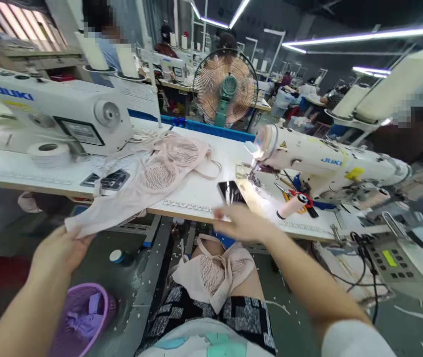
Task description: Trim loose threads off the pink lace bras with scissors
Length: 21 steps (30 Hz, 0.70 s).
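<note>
My left hand (60, 250) grips the hanging edge of a pale pink lace garment (151, 176) that drapes over the front of the white sewing table (204, 193). My right hand (243, 223) hovers at the table's front edge, fingers stretched out and blurred, holding nothing I can see. It is just below a black phone (230, 192) lying on the table. A second pink lace piece (214, 275) lies on my lap. A white Juki sewing machine (326, 166) stands to the right with its lamp lit.
Another Juki machine (58, 111) and a tape roll (48, 153) sit at the left. Scissors with red handles (300, 198) and a thread cone (291, 206) lie by the right machine. A fan (226, 89) stands behind. A purple basket (81, 317) is on the floor. Other people work in the background.
</note>
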Each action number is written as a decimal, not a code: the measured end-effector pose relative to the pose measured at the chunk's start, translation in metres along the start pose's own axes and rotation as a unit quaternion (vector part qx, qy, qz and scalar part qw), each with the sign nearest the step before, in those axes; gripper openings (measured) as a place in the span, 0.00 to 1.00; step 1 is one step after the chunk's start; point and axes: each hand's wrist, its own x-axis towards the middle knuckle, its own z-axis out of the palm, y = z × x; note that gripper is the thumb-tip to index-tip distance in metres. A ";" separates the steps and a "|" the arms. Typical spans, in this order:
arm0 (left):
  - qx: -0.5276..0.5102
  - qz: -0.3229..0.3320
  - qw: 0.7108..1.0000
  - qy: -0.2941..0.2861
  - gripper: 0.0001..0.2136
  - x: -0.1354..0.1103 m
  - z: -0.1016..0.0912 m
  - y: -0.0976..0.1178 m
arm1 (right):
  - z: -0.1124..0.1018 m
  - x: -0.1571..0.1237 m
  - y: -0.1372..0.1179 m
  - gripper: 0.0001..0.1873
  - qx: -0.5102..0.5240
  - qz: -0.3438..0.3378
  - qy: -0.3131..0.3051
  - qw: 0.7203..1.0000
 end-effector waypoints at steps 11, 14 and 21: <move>-0.015 -0.171 0.985 0.003 0.08 -0.035 -0.049 -0.112 | 0.174 -0.094 0.103 0.23 0.116 0.328 -0.042 0.937; 0.032 -0.214 0.976 -0.020 0.09 -0.055 -0.044 -0.142 | 0.184 -0.074 0.101 0.28 0.098 0.322 -0.058 0.940; 0.180 -0.284 0.935 -0.112 0.07 -0.086 -0.028 -0.194 | 0.186 -0.056 0.092 0.27 0.070 0.329 -0.136 0.932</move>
